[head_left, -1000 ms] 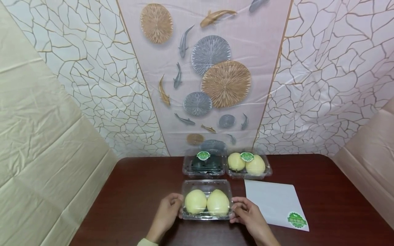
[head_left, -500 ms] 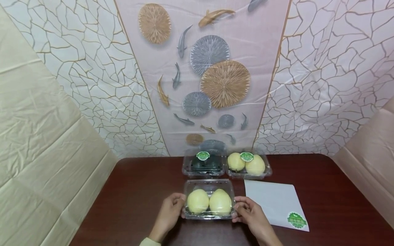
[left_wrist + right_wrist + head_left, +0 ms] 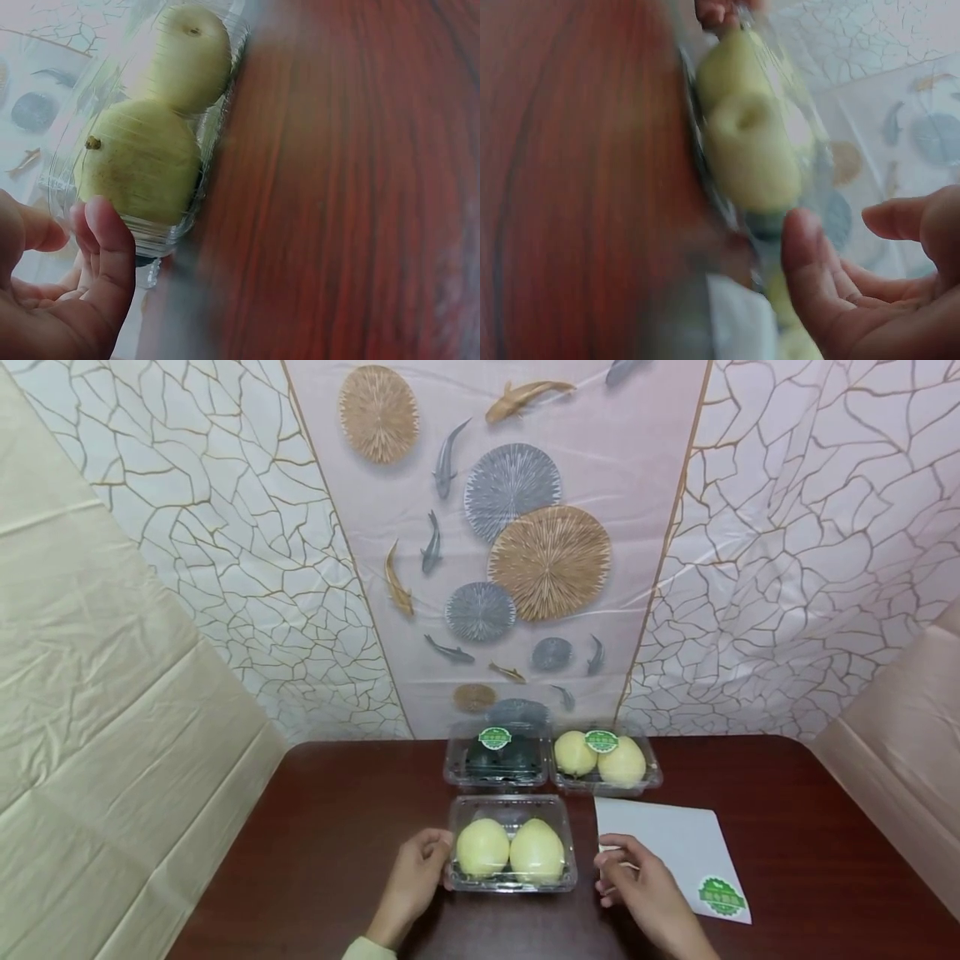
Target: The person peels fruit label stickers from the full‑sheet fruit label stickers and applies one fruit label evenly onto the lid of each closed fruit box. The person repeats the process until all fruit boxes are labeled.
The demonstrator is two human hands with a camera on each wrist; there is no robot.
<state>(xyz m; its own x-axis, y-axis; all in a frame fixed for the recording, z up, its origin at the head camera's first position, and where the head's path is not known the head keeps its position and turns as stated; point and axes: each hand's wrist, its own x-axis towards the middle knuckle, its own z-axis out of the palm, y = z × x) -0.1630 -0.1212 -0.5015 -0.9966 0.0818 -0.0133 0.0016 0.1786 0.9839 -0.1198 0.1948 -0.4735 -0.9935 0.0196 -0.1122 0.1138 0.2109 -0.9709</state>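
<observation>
A clear plastic clamshell box [image 3: 513, 804] holding two pale yellow pears [image 3: 537, 852] sits on the table near the front. My left hand [image 3: 412, 877] holds the box's left end, thumb toward me and fingers round the corner; in the left wrist view the hand [image 3: 90, 277] is at that end. Apart from the box, my right hand [image 3: 648, 889] hovers to its right with fingers loosely bent and nothing in them, by the left edge of a white sheet [image 3: 667, 843]. One round green label [image 3: 722, 896] is on the sheet's near right corner.
Behind stand two more clear boxes with green labels on their lids: the left one [image 3: 461, 768] has dark contents, the right one [image 3: 652, 772] two pears. A patterned cloth [image 3: 480, 485] hangs behind the dark red-brown table [image 3: 337, 827].
The box has shifted slightly right, then stopped. My right hand has let go of its right end and moved right toward the white sheet; my left hand stays at the box.
</observation>
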